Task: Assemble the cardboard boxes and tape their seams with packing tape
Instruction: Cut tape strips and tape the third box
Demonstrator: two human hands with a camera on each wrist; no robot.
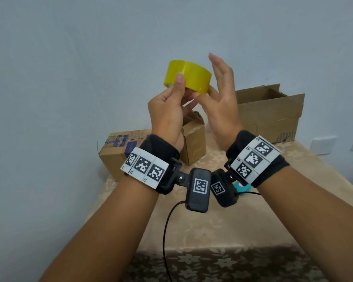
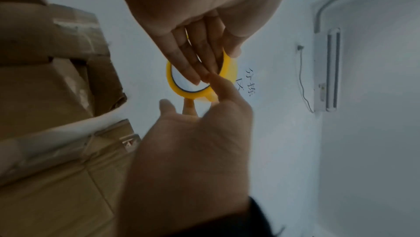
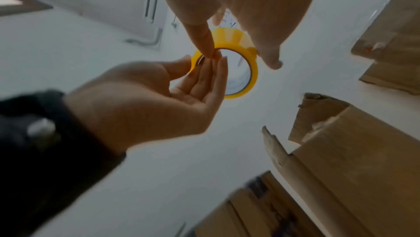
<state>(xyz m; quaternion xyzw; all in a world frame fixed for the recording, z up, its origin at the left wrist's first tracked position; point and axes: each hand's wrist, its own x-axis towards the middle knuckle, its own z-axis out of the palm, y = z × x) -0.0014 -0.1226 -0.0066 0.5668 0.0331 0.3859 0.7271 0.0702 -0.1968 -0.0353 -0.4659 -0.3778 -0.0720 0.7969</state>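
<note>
A yellow packing tape roll [image 1: 189, 77] is held up in the air above the table. My left hand [image 1: 171, 102] grips it, thumb on the outer face and fingers [image 2: 195, 57] reaching into the core. My right hand [image 1: 222, 92] is beside the roll, its fingers straight and pointing up and its thumb touching the roll's lower edge. Three cardboard boxes stand behind the hands: a small brown box [image 1: 194, 139] with loose top flaps, a printed box [image 1: 116, 153] lying at the left, and a large open box [image 1: 269, 112] at the right.
The table [image 1: 212, 231] has a beige flowered cloth and stands against a pale wall. A small teal object [image 1: 243, 187] lies under my right wrist. A black cable [image 1: 167, 220] hangs from the left wrist camera over the table's front.
</note>
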